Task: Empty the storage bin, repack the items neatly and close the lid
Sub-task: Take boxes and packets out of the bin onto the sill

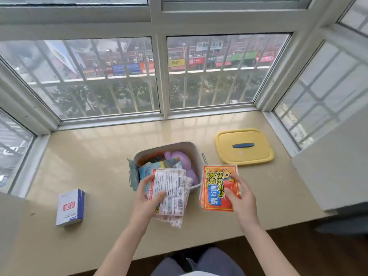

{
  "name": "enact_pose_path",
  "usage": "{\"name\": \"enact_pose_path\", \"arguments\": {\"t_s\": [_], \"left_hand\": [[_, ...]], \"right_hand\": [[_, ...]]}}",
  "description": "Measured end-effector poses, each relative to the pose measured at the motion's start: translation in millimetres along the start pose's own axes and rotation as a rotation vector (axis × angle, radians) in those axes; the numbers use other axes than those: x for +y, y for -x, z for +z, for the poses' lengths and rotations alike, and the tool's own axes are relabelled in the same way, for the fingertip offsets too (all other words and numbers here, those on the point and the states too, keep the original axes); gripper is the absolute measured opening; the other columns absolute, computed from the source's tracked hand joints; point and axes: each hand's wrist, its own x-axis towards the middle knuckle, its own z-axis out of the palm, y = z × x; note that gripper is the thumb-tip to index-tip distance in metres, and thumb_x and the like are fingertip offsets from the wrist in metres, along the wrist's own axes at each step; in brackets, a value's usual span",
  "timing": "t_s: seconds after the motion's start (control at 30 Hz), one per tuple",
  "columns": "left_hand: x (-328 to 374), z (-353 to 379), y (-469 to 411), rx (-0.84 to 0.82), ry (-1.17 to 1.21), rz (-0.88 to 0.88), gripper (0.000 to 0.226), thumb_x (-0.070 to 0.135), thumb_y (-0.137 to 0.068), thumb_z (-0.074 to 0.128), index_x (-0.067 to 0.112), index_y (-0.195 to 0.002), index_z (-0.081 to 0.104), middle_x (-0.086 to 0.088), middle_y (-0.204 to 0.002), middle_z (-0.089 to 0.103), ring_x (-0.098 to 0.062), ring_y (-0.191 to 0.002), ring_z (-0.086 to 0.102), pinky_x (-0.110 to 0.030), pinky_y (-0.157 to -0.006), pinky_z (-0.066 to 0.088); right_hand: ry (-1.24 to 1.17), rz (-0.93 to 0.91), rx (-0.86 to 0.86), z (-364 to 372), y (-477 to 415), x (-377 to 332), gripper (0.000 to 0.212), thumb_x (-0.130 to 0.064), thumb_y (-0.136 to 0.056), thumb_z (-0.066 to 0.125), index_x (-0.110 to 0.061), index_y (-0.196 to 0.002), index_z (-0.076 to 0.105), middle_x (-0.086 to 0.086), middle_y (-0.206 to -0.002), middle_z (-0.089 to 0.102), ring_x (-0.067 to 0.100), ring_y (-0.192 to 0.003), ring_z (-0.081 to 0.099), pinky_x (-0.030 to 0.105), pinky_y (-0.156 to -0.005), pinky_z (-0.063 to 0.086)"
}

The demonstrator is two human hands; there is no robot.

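Note:
A white storage bin (180, 145) stands open on the beige windowsill, with a purple soft item (184, 160) and colourful packets (159, 165) inside. My left hand (146, 200) grips a stack of white printed packets (171, 188) just in front of the bin. To the bin's right lies a pile of red-orange heat-pad packets (216, 184), and my right hand (240, 193) rests its fingers on them. The yellow lid (244, 154) with a blue handle lies flat further right.
A white and blue box (69, 208) stands on the sill at the left. Windows enclose the sill at the back and both sides. A grey wall block (328, 172) juts in at the right. My knees show below the sill's front edge.

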Motion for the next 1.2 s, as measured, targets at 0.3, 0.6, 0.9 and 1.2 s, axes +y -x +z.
{"name": "enact_pose_path", "arguments": {"t_s": [0.3,0.6,0.9,1.2], "left_hand": [[-6.8,89.9,-10.5,0.015,-0.026,0.003,0.045,0.016,-0.082,0.075,0.05,-0.106,0.057,0.001,-0.11,0.069,-0.025,-0.087,0.072,-0.047,-0.072,0.06],[-31.9,262.9,-14.3,0.072,-0.049,0.01,0.05,0.022,-0.079,0.077,0.037,-0.12,0.053,0.006,-0.123,0.061,-0.01,-0.108,0.062,-0.026,-0.086,0.053],[-90.0,361.3,-23.4,0.09,-0.013,-0.175,0.065,0.002,-0.081,0.07,0.033,-0.132,0.043,-0.002,-0.115,0.068,-0.022,-0.093,0.071,-0.038,-0.075,0.059],[-181.7,390.9,-119.4,0.095,-0.075,-0.2,0.065,0.005,-0.083,0.068,0.04,-0.132,0.042,-0.002,-0.117,0.067,-0.017,-0.089,0.071,-0.033,-0.071,0.059]], "right_hand": [[0.036,0.079,0.114,-110.9,-28.7,9.3,0.042,-0.008,-0.091,0.066,-0.02,-0.13,0.057,-0.002,-0.114,0.066,0.011,-0.094,0.069,0.021,-0.065,0.058],[0.061,0.114,0.037,-251.4,-111.8,13.5,0.04,-0.008,-0.092,0.063,-0.023,-0.128,0.055,-0.01,-0.112,0.062,-0.003,-0.086,0.068,0.015,-0.058,0.053],[0.138,0.209,0.0,-307.7,-176.9,63.8,0.047,-0.013,-0.092,0.066,-0.028,-0.133,0.049,-0.005,-0.122,0.061,0.011,-0.101,0.067,0.018,-0.064,0.057],[0.138,0.212,-0.054,-284.9,-251.0,170.4,0.058,-0.007,-0.09,0.067,-0.033,-0.137,0.045,-0.003,-0.133,0.057,0.016,-0.108,0.066,0.033,-0.077,0.06]]}}
